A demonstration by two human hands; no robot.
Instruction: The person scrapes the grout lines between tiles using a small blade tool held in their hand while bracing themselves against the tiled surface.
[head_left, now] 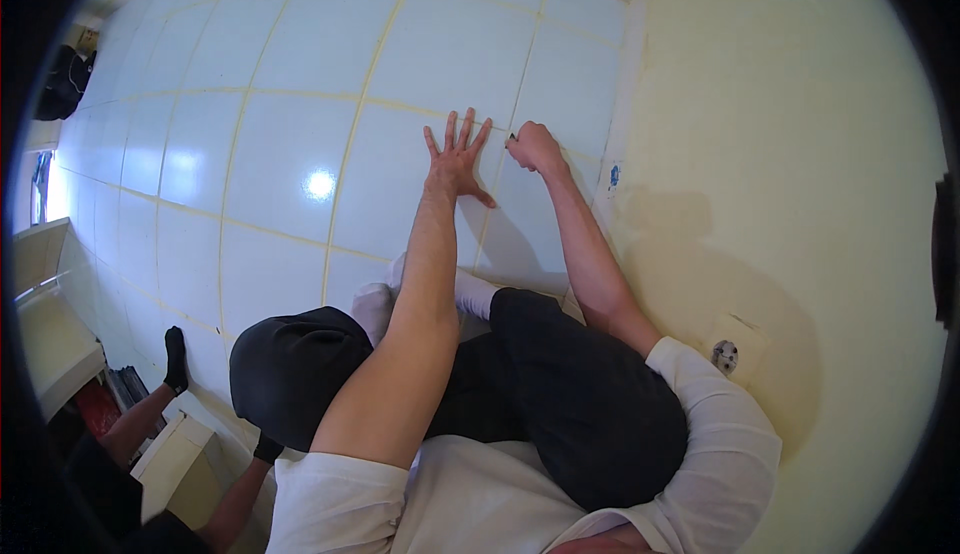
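My left hand (458,166) lies flat on the pale tiled floor (420,214), fingers spread wide, with nothing in it. Just to its right, my right hand (535,146) is closed in a fist on a small dark-tipped thing (512,140). That tip meets the floor near a yellowish grout line (517,94); most of the thing is hidden in my fingers, so its kind does not show.
A cream wall (780,154) rises close on my right, with a damaged socket hole (725,356) low down. At left, another person's black-socked foot (176,359) rests near a white furniture piece (180,464). A black bag-like object (65,84) sits far left.
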